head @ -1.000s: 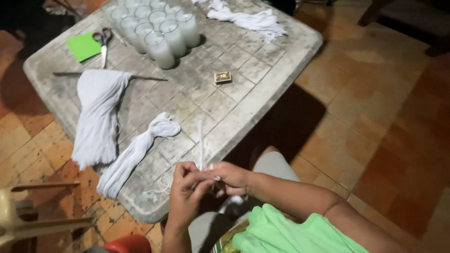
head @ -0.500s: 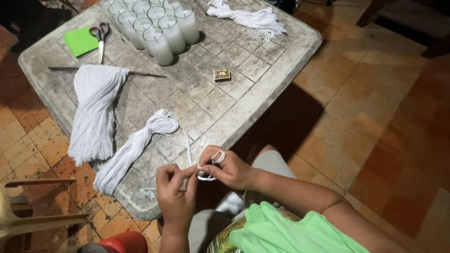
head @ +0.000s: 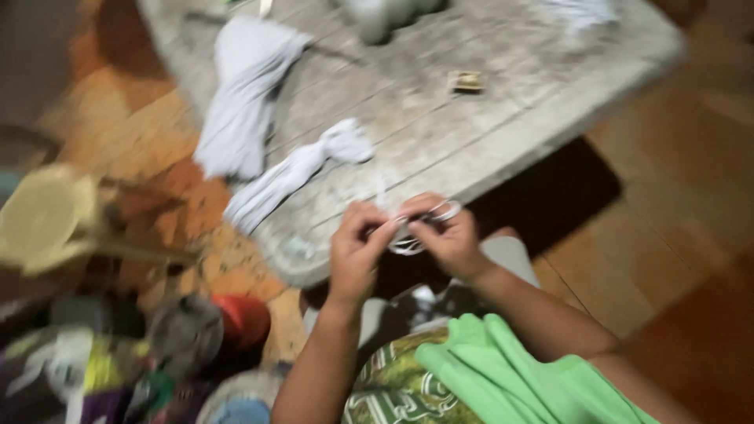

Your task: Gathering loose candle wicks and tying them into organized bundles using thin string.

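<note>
The view is motion-blurred. My left hand (head: pixel 357 251) and my right hand (head: pixel 444 235) meet at the near edge of a worn stone-topped table (head: pixel 503 133). Both pinch a thin white string (head: pixel 408 235), which loops around my right fingers. Two bundles of white string lie on the table to the left: a large one (head: pixel 239 102) and a smaller tied one (head: pixel 294 173) hanging over the edge.
A small matchbox (head: pixel 466 81) lies mid-table. Pale candle glasses (head: pixel 377 16) stand at the far edge, and more white string (head: pixel 581 12) lies far right. A yellowish chair (head: pixel 47 220) and a heap of coloured items (head: pixel 157 353) sit on the tiled floor, left.
The camera has dropped and swung left, so the table's far part has left the view. My hands have stayed together on the string near the table edge.
</note>
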